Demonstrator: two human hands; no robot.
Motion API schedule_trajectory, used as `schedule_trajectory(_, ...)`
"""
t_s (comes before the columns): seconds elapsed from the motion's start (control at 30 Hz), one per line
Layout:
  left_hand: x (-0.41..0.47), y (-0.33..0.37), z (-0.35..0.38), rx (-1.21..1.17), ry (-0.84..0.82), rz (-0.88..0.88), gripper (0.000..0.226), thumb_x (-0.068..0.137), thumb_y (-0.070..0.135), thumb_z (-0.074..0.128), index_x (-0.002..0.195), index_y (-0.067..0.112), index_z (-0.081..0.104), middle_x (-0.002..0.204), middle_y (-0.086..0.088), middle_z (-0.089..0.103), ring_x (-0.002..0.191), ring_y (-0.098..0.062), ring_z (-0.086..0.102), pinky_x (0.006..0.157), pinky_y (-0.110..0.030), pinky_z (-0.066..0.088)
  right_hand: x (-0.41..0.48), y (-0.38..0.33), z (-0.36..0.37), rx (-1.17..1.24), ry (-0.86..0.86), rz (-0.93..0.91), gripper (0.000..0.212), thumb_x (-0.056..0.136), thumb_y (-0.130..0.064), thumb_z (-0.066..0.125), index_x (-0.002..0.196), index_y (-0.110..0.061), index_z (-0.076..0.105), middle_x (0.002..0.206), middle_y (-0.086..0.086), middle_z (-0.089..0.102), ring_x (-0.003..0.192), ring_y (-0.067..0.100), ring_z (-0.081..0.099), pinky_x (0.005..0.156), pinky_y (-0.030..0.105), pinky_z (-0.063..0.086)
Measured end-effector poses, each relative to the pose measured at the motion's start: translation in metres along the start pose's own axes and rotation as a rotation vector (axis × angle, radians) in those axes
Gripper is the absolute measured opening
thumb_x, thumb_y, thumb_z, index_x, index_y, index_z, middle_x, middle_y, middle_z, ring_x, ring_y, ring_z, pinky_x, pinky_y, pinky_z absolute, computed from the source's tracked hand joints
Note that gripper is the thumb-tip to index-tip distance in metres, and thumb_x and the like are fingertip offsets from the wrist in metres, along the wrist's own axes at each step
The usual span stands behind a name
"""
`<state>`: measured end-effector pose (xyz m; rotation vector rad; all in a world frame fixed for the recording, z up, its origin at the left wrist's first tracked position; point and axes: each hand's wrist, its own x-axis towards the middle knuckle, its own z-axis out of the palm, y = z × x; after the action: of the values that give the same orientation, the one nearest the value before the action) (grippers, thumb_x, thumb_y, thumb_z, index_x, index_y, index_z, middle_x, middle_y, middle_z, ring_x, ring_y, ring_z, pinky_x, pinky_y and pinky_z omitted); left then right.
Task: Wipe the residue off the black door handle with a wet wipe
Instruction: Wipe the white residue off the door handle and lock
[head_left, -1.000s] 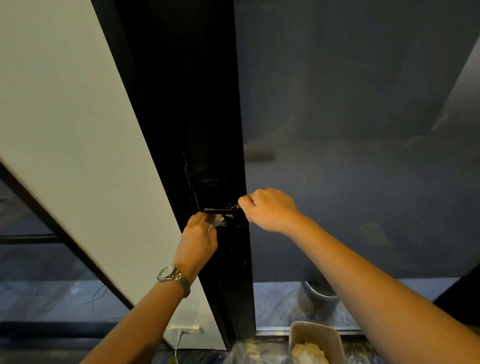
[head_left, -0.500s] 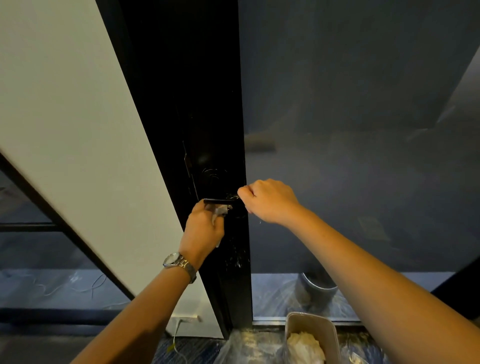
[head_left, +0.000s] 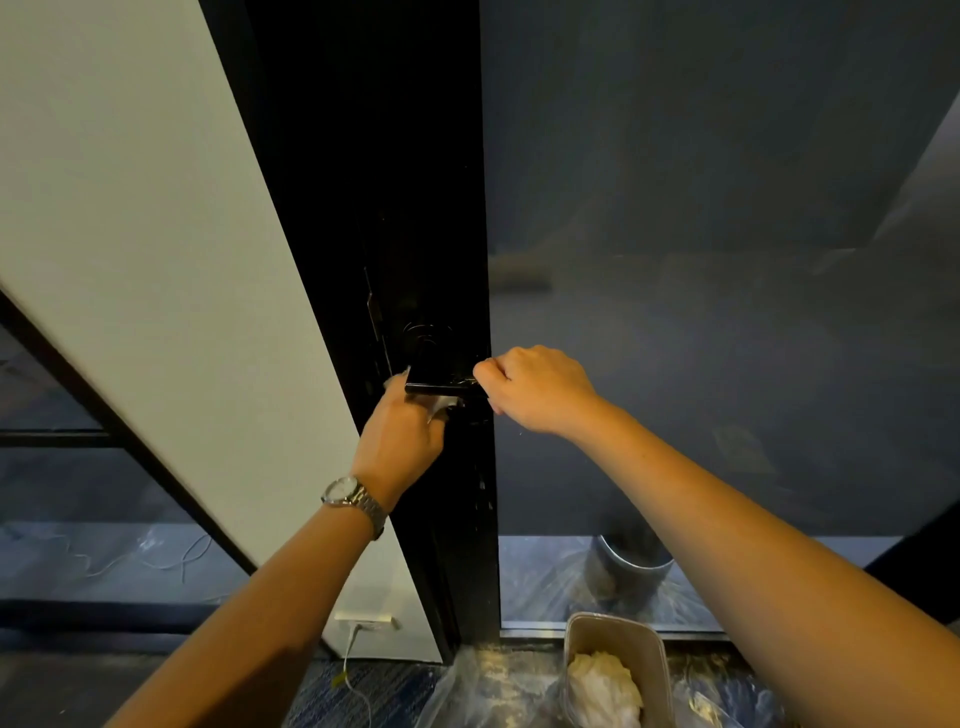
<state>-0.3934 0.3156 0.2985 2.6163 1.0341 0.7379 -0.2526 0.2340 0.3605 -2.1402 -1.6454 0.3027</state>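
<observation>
Left hand (head_left: 400, 441) hides most of the wet wipe (head_left: 444, 403) under the handle (head_left: 441, 387)

No readable text or labels.

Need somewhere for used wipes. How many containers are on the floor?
2: a plastic tub beside the door, a metal bin behind the glass. More may be hidden.

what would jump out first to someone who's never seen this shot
Two bare hands meet at the black door handle, mid-frame on the dark door: the left hand presses a white wet wipe under the handle's free end, and the right hand grips the end by the door's edge. Next come the silver wristwatch on the left wrist and the tub of crumpled white material on the floor below.
</observation>
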Motion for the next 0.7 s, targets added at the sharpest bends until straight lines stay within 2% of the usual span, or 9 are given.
schedule_trajectory(0.07, -0.008, 0.003, 0.008, 0.032, -0.011, 0.066, 0.033, 0.089, 0.021, 0.051, 0.120, 0.012, 0.058, 0.123, -0.011, 0.052, 0.093, -0.019, 0.058, 0.079, -0.015, 0.043, 0.000, -0.001, 0.000, 0.002, 0.010, 0.007, 0.049, 0.093, -0.032, 0.030, 0.076, 0.001, 0.062, 0.088, 0.016, 0.071, 0.069, 0.030, 0.056, 0.070, 0.041, 0.050)
schedule_trajectory(0.13, -0.011, -0.001, 0.015, 0.176, -0.078, 0.221, 0.045, 0.087, 0.038, 0.049, 0.124, 0.013, 0.055, 0.129, -0.008, 0.054, 0.119, -0.027, 0.049, 0.102, -0.032, 0.036, 0.000, -0.001, 0.000, 0.006, 0.011, 0.008, 0.050, 0.093, -0.033, 0.030, 0.080, 0.002, 0.064, 0.087, 0.015, 0.070, 0.073, 0.031, 0.058, 0.068, 0.040, 0.048)
schedule_trajectory(0.2, -0.006, -0.005, 0.010, 0.307, -0.080, 0.305, 0.057, 0.083, 0.054, 0.040, 0.120, 0.016, 0.059, 0.126, -0.005, 0.059, 0.122, -0.027, 0.049, 0.108, -0.041, 0.029, 0.000, -0.001, 0.000, 0.006, 0.010, 0.006, 0.050, 0.094, -0.033, 0.030, 0.081, 0.001, 0.065, 0.085, 0.015, 0.070, 0.072, 0.029, 0.057, 0.065, 0.037, 0.046)
schedule_trajectory(0.33, -0.009, 0.003, 0.012, 0.216, 0.035, 0.137, 0.057, 0.084, 0.057, 0.036, 0.109, 0.015, 0.065, 0.116, -0.007, 0.063, 0.111, -0.026, 0.052, 0.098, -0.040, 0.041, -0.001, -0.001, 0.000, -0.002, 0.021, 0.006, 0.050, 0.094, -0.033, 0.031, 0.078, 0.001, 0.065, 0.082, 0.016, 0.069, 0.065, 0.026, 0.053, 0.061, 0.035, 0.043)
schedule_trajectory(0.4, -0.013, 0.007, 0.017, 0.214, 0.028, 0.143, 0.041, 0.085, 0.044, 0.048, 0.105, 0.012, 0.066, 0.112, -0.009, 0.063, 0.104, -0.030, 0.055, 0.090, -0.039, 0.046, -0.002, -0.001, 0.000, 0.005, 0.011, 0.005, 0.049, 0.095, -0.033, 0.031, 0.074, -0.001, 0.063, 0.081, 0.018, 0.068, 0.063, 0.024, 0.049, 0.060, 0.035, 0.040)
schedule_trajectory(0.5, -0.006, -0.004, 0.021, 0.205, 0.005, 0.232, 0.020, 0.068, 0.014, 0.075, 0.086, 0.006, 0.071, 0.099, -0.014, 0.067, 0.089, -0.033, 0.063, 0.076, -0.038, 0.056, -0.002, -0.001, -0.002, 0.023, -0.006, 0.002, 0.044, 0.095, -0.033, 0.031, 0.068, -0.009, 0.056, 0.076, 0.020, 0.063, 0.062, 0.023, 0.047, 0.060, 0.034, 0.039)
schedule_trajectory(0.57, -0.002, -0.008, 0.017, 0.074, 0.022, 0.072, 0.022, 0.072, 0.015, 0.072, 0.091, 0.006, 0.068, 0.107, -0.014, 0.059, 0.092, -0.030, 0.058, 0.070, -0.028, 0.051, -0.002, -0.001, -0.003, 0.031, -0.011, 0.001, 0.044, 0.095, -0.033, 0.031, 0.068, -0.009, 0.055, 0.070, 0.014, 0.056, 0.061, 0.023, 0.045, 0.060, 0.034, 0.037)
schedule_trajectory(0.63, -0.002, -0.007, 0.019, 0.074, 0.083, -0.013, 0.025, 0.078, 0.018, 0.067, 0.100, 0.007, 0.064, 0.114, -0.015, 0.054, 0.093, -0.029, 0.056, 0.069, -0.024, 0.044, -0.002, -0.001, -0.003, 0.032, -0.012, 0.005, 0.044, 0.095, -0.033, 0.031, 0.068, -0.009, 0.056, 0.067, 0.010, 0.053, 0.058, 0.022, 0.044, 0.059, 0.034, 0.036)
schedule_trajectory(0.7, 0.001, -0.003, 0.025, 0.170, 0.031, 0.121, 0.025, 0.079, 0.012, 0.064, 0.102, 0.004, 0.065, 0.108, -0.019, 0.061, 0.092, -0.034, 0.060, 0.070, -0.030, 0.048, -0.002, -0.001, -0.003, 0.035, -0.006, 0.010, 0.043, 0.095, -0.033, 0.031, 0.068, -0.010, 0.056, 0.066, 0.009, 0.052, 0.058, 0.021, 0.043, 0.058, 0.033, 0.036)
